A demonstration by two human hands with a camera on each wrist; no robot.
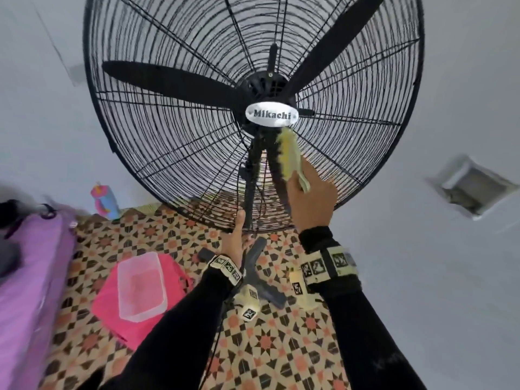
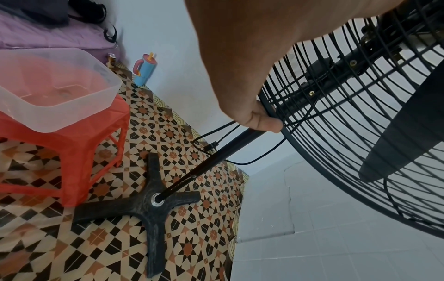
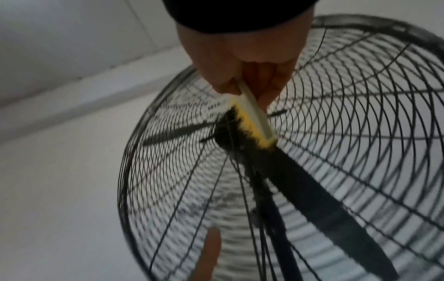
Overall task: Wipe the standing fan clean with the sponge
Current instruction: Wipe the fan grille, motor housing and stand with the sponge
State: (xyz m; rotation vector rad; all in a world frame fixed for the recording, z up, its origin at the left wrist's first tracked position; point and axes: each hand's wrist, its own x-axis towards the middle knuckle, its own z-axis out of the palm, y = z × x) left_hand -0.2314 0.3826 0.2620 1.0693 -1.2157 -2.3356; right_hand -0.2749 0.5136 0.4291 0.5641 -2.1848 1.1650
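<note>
The black standing fan (image 1: 174, 130) fills the head view, its wire grille carrying a white "Mikachi" badge (image 1: 271, 115). My right hand (image 1: 299, 182) pinches the sponge (image 1: 291, 157), a pale-backed pad with a fuzzy yellow edge, and presses it on the grille just below the badge. The right wrist view shows the sponge (image 3: 254, 121) held by the right hand (image 3: 242, 85) against the hub. My left hand (image 1: 237, 229) grips the grille's bottom rim, thumb (image 2: 260, 119) over the rim and the other fingers hidden. The fan's pole (image 2: 216, 157) runs down to a cross-shaped base (image 2: 153, 207).
A clear plastic tub (image 1: 140, 285) sits on a red stool (image 2: 79, 144) left of the fan base. A blue cup (image 1: 104, 201) stands by the wall, a purple bed (image 1: 28, 277) lies at far left. The fan's cord (image 2: 254, 161) loops behind the pole. The floor is patterned tile.
</note>
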